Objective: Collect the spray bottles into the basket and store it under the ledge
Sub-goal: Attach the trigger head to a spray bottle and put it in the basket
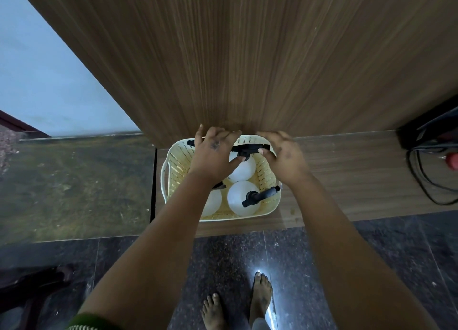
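Nearest thing down there is a pair of bare feet on the dark speckled floor tiles, with a bright glare spot right by the toes. Off to the near left there's some dark furniture piece, too dim to make out.

Next up, a low wood-grain shelf board sits just above the floor, and the cream perforated basket is on it, slot handle on its left wall. Inside are white round spray bottles with black trigger heads: one at the near right, one near left mostly behind the forearm, and one farther back.

Both arms reach over the basket. The left hand has fingers spread and fairly straight at the far rim, up against the ledge edge. The right hand is curled, thumb touching the black trigger head of the far bottle, though honestly can't tell if it's really gripping it.

Beyond that, the big wooden ledge covers the basket's far edge. Black cables trail on the right, pale wall far left.
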A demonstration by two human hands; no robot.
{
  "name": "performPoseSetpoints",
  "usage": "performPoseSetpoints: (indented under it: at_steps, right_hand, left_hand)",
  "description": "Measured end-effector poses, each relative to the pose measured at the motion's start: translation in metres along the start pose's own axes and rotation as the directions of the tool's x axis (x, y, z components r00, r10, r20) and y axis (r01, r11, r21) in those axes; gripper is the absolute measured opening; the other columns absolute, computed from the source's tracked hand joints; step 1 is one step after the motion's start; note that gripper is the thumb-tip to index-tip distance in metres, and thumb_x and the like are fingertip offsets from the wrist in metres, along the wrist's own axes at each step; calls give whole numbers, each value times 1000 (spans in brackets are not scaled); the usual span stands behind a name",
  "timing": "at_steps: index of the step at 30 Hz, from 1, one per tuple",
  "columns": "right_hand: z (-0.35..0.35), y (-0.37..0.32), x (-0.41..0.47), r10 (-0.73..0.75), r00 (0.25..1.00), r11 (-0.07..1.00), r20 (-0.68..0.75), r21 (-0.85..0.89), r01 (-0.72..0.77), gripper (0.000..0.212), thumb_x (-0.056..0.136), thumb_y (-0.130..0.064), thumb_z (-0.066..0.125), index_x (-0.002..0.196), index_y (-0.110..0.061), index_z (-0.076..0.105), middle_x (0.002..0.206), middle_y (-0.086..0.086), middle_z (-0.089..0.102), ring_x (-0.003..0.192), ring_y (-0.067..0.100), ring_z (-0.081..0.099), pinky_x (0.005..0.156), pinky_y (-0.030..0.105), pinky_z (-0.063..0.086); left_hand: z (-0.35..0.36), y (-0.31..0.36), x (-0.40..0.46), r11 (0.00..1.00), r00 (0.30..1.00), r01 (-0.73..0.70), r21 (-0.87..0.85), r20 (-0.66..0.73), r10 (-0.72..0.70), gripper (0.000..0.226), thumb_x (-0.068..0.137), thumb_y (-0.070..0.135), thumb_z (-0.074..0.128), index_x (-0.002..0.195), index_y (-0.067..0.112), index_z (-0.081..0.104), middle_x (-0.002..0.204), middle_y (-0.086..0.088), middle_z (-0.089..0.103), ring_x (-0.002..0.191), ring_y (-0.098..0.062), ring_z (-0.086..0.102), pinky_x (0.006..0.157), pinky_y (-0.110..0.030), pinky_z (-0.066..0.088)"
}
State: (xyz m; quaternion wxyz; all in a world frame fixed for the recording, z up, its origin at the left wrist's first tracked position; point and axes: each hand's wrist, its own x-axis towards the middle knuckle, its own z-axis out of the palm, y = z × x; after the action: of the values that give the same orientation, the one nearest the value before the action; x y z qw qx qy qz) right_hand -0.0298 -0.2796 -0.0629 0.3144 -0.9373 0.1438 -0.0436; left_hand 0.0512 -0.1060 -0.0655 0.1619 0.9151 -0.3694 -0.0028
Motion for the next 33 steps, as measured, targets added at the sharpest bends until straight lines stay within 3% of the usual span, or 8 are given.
performPoseSetpoints:
  at_steps: [4, 14, 18, 21, 23, 26, 30, 33]
  right_hand:
    - [0, -2, -12, 27, 998, 999, -61, -41, -29, 36, 95, -28, 51, 130, -22, 54, 121, 8, 56, 115, 25, 48, 88, 21, 32]
    - [-18, -34, -65, 112, 981, 990, -156, -64, -123, 39, 92, -32, 52, 128, -17, 53, 127, 9, 51, 115, 28, 44, 94, 40, 44]
    - [-15, -38, -82, 218, 963, 976, -160, 32, -216, 39, 94, -22, 49, 131, -12, 48, 131, 13, 46, 119, 30, 45, 101, 39, 42]
    - [-10, -33, -86, 439, 894, 881, -90, 240, -409, 40, 97, -12, 40, 137, -11, 42, 139, 16, 44, 120, 33, 50, 99, 31, 40]
    - [-6, -29, -85, 519, 855, 823, -7, 272, -498, 40, 98, -9, 35, 137, -8, 42, 138, 17, 48, 119, 34, 52, 91, 26, 38]
    - [2, -22, -78, 563, 824, 770, 68, 318, -553, 39, 95, -2, 35, 131, -9, 49, 123, 17, 59, 114, 36, 55, 84, 29, 40]
    - [11, -10, -65, 664, 718, 506, 209, 580, -638, 38, 89, 1, 37, 120, -6, 58, 114, 16, 66, 100, 34, 64, 72, 30, 53]
    - [12, -4, -63, 666, 710, 490, 228, 584, -647, 38, 90, 3, 37, 119, -7, 59, 111, 12, 67, 91, 27, 64, 62, 29, 53]
  left_hand:
    - [-1, 0, -19, 999, 997, 26, 19, -75, -24, 58, 87, 50, 50, 136, 18, 48, 137, -2, 55, 126, -26, 49, 113, -56, 24]
    - [-36, 10, -70, 990, 994, 110, 89, -38, -107, 68, 93, 54, 41, 146, 13, 31, 153, -8, 34, 139, -29, 34, 116, -52, 18]
    - [-42, 0, -99, 960, 962, 272, 67, -5, -272, 67, 96, 49, 36, 148, 9, 24, 152, -13, 33, 142, -32, 28, 117, -51, 14]
    - [-39, -17, -116, 837, 844, 536, -110, 46, -534, 63, 99, 34, 38, 149, 4, 16, 155, -19, 23, 142, -36, 24, 117, -50, 20]
    - [-38, -28, -118, 641, 705, 702, -311, 172, -688, 61, 100, 26, 39, 150, 3, 13, 156, -19, 23, 142, -36, 26, 114, -48, 27]
    - [-35, -42, -112, 387, 539, 823, -416, 357, -763, 43, 98, 20, 39, 137, 3, 37, 136, -19, 50, 124, -38, 49, 96, -46, 44]
    - [-26, -58, -108, 289, 517, 817, -499, 410, -752, 29, 93, 11, 42, 114, -1, 58, 113, -22, 63, 104, -37, 61, 74, -35, 45]
    - [-23, -64, -110, 250, 521, 795, -553, 412, -748, 26, 95, 12, 47, 113, -1, 61, 105, -18, 65, 96, -33, 61, 73, -32, 41]
